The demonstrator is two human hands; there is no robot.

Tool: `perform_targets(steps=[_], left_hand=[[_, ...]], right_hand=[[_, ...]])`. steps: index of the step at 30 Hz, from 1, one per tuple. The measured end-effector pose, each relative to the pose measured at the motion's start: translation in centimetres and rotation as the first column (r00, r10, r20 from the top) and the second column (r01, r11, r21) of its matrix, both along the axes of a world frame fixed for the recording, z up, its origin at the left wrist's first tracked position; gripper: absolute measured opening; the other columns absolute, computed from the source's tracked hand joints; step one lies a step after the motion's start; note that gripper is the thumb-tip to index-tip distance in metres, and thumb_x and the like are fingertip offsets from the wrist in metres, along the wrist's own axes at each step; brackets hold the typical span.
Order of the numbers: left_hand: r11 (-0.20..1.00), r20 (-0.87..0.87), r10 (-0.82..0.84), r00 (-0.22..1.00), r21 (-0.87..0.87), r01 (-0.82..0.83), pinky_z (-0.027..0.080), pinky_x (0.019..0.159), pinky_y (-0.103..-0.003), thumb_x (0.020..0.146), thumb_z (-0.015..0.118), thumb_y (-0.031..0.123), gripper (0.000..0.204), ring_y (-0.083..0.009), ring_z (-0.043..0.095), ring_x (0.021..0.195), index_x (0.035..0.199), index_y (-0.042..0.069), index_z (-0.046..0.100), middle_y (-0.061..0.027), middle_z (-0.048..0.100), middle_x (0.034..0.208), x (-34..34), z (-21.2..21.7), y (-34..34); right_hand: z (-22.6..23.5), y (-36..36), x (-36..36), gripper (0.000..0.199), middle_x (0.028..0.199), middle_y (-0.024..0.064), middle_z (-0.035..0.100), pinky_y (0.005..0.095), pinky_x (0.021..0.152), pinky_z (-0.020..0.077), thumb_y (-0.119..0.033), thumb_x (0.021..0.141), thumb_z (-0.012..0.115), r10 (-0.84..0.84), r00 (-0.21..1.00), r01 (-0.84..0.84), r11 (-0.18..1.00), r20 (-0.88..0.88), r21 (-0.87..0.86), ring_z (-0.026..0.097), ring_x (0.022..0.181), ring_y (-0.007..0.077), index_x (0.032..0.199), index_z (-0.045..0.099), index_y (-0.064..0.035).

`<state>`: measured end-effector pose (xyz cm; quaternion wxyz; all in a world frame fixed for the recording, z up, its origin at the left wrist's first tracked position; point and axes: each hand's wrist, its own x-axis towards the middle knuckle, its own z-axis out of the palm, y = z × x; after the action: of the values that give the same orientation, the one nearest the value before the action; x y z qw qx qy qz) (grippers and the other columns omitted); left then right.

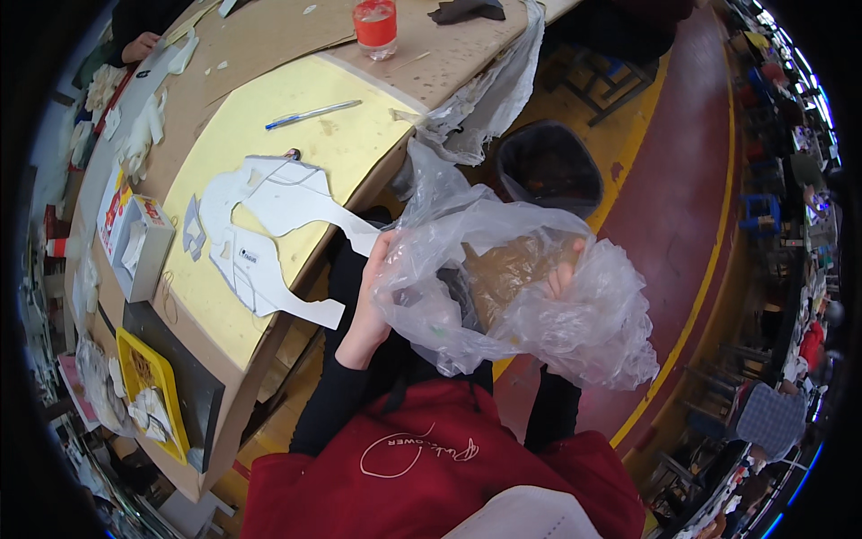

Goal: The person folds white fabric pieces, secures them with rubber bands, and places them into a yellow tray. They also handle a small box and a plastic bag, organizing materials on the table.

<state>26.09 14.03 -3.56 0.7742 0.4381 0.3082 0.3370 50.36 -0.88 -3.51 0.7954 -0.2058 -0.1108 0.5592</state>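
Observation:
In front of my lap I hold a large, crumpled clear plastic bag (431, 337) with its mouth spread. My left hand (370, 292) grips its left rim, the thumb and fingers partly behind the film. My right hand (564, 277) is on the right side, mostly covered by bunched plastic, with fingertips showing curled at the film. Something brown and flat (507, 278) shows within the bag; I cannot make out what it is. White flat shoe-upper pieces (292, 202) with grey edging lie on the yellow sheet (359, 99), left of the bag, one strip reaching past the table edge.
A blue pen (310, 115), a red-banded glass (375, 31), a small tissue box (144, 247) and a yellow basket (130, 346) are on the table. A lined bin (549, 166) stands on the floor beyond the bag. A co-worker's hand (141, 47) rests at the far left.

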Motion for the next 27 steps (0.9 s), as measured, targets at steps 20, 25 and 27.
perform_targets(steps=[20,25,27], left_hand=[[0.665,-0.561,0.111,0.82,0.655,0.359,0.047,0.093,-0.04,0.076,0.067,0.002,0.045,-0.0403,0.056,0.109,0.12,0.004,0.056,-0.0204,0.058,0.115,1.6,0.7,-3.1],[0.727,-0.546,0.142,0.826,0.624,0.288,0.048,0.073,-0.044,0.085,0.059,0.005,0.01,-0.0375,0.061,0.083,0.092,0.0,0.062,-0.0165,0.062,0.089,0.9,-1.0,-2.8],[0.733,-0.528,0.187,0.829,0.637,0.24,0.046,0.068,-0.044,0.09,0.057,0.01,0.011,-0.0378,0.06,0.08,0.09,0.0,0.061,-0.0173,0.061,0.083,1.0,-0.4,-2.3]], right_hand=[[-0.8,4.0,-3.7,0.036,0.1,0.0079,0.066,0.0299,0.085,0.0476,-0.033,0.1,0.051,0.279,0.656,0.089,0.894,0.702,-0.438,0.061,0.091,0.0144,0.114,0.061,-0.0002],[-1.3,0.9,2.5,0.015,0.085,0.0024,0.065,0.0232,0.066,0.0463,-0.012,0.094,0.062,-0.001,0.545,0.6,0.699,0.838,-0.389,0.057,0.073,0.0067,0.094,0.065,0.0025],[-0.5,-0.5,4.3,0.011,0.077,0.0,0.061,0.0221,0.061,0.0435,-0.007,0.092,0.063,0.079,0.332,0.715,0.629,0.94,-0.306,0.053,0.067,0.0054,0.087,0.064,0.0025]])
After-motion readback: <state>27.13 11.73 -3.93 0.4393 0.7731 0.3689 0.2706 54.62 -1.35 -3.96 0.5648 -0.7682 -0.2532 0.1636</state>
